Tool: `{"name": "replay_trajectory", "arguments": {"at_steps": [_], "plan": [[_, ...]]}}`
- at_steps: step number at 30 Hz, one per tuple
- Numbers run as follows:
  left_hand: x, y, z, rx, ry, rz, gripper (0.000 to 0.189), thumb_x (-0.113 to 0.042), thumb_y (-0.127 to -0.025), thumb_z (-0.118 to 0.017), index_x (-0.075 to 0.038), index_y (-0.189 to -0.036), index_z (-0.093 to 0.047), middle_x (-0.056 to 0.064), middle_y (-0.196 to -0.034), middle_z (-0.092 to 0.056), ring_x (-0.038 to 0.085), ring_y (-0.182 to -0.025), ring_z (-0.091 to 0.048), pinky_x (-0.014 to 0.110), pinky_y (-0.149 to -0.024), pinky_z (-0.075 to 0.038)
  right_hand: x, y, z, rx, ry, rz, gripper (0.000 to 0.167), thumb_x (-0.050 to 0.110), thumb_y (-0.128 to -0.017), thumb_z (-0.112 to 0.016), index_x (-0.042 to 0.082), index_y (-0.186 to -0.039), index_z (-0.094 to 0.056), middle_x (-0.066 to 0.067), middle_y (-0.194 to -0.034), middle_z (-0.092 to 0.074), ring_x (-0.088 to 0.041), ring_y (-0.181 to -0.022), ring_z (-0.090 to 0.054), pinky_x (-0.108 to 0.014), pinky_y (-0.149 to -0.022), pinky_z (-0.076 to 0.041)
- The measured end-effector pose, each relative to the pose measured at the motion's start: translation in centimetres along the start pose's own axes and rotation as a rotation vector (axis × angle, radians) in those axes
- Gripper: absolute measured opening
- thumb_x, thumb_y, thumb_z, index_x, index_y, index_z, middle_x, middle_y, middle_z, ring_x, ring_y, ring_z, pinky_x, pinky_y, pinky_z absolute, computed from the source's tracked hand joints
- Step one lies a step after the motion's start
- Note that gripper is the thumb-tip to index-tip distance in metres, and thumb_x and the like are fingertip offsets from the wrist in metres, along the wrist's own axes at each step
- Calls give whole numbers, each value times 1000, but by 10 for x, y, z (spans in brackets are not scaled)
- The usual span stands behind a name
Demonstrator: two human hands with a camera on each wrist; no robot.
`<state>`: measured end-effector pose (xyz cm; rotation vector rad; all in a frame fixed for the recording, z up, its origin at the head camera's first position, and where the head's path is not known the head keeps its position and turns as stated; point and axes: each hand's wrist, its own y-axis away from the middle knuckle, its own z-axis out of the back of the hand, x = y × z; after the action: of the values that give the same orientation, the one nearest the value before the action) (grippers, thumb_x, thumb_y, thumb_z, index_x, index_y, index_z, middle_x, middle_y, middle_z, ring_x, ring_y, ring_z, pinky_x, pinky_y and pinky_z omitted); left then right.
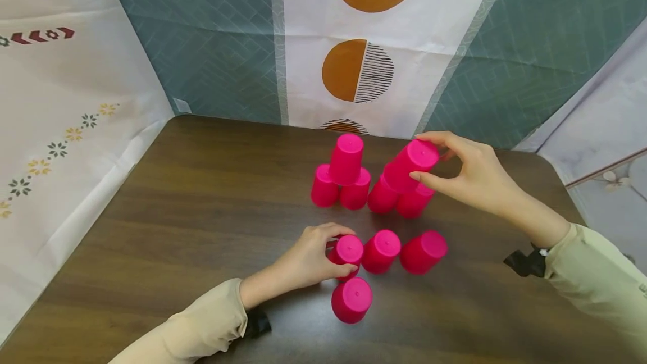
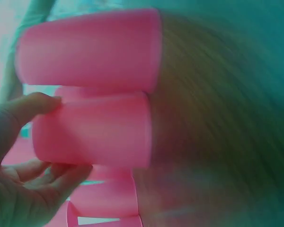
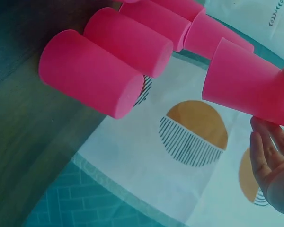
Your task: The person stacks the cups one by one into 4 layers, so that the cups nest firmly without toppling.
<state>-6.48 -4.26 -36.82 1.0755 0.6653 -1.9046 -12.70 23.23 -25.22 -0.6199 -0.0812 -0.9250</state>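
Observation:
My right hand (image 1: 477,176) grips a pink plastic cup (image 1: 410,164), upside down and tilted, between thumb and fingers. It overlaps the tops of two upside-down pink cups, the left one (image 1: 382,195) and the right one (image 1: 414,202). In the right wrist view the held cup (image 3: 248,82) shows its open end toward the left. My left hand (image 1: 315,254) holds an upside-down cup (image 1: 350,250) by its sides, thumb nearest me. Another cup (image 1: 352,300) stands just in front of it. In the left wrist view fingertips press the held cup (image 2: 92,130) from both sides.
Left of the right hand's cups, one cup (image 1: 346,159) sits atop a cup (image 1: 324,187) and its neighbour (image 1: 356,190). Two more cups, one near the left hand (image 1: 381,251) and one farther right (image 1: 423,253), stand on the brown table (image 1: 227,184). A patterned cloth (image 1: 217,44) hangs behind.

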Motion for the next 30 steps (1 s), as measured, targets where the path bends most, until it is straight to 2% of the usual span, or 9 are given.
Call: {"name": "replay_trajectory", "arguments": {"at_steps": [6,12,15,20,30], "plan": [[-1,-3,1,50,-46,-43,46,-18,-70,-81,-9,-112,-63,-3,-100,-65,7,-90,-61,20,-78,-52,-13,-10,-14,21,-64,-104,58,24,-72,-81,17,-124,-57,4,-112,-64,-11,-87,-60,-20,-73,-46],[-4,-2,6,66,-87,-23,45,-19,-70,-82,-11,-110,-65,-6,-90,-66,2,-79,-60,25,-72,-53,-24,-24,-30,131,-194,-254,56,32,-78,-75,21,-128,-54,1,-118,-61,-19,-98,-60,-36,-82,-49],[-5,-3,7,62,-102,-34,44,-19,-70,-81,-10,-110,-65,-6,-89,-67,2,-78,-60,26,-71,-54,-29,-26,-36,165,-229,-284,58,32,-78,-76,19,-130,-53,-1,-119,-60,-23,-98,-61,-41,-83,-49],[-7,-3,9,69,-104,-45,42,-18,-70,-81,-10,-109,-66,-4,-89,-68,2,-77,-60,26,-70,-54,-31,-27,-45,183,-235,-267,58,31,-77,-76,18,-129,-53,-1,-117,-61,-23,-97,-61,-41,-83,-49],[-6,-3,11,100,-79,-27,42,-19,-70,-82,-12,-106,-62,-3,-90,-68,5,-78,-62,26,-70,-54,-27,-30,-53,176,-209,-170,57,24,-76,-78,12,-127,-55,-1,-113,-63,-18,-95,-59,-39,-82,-49]]}}
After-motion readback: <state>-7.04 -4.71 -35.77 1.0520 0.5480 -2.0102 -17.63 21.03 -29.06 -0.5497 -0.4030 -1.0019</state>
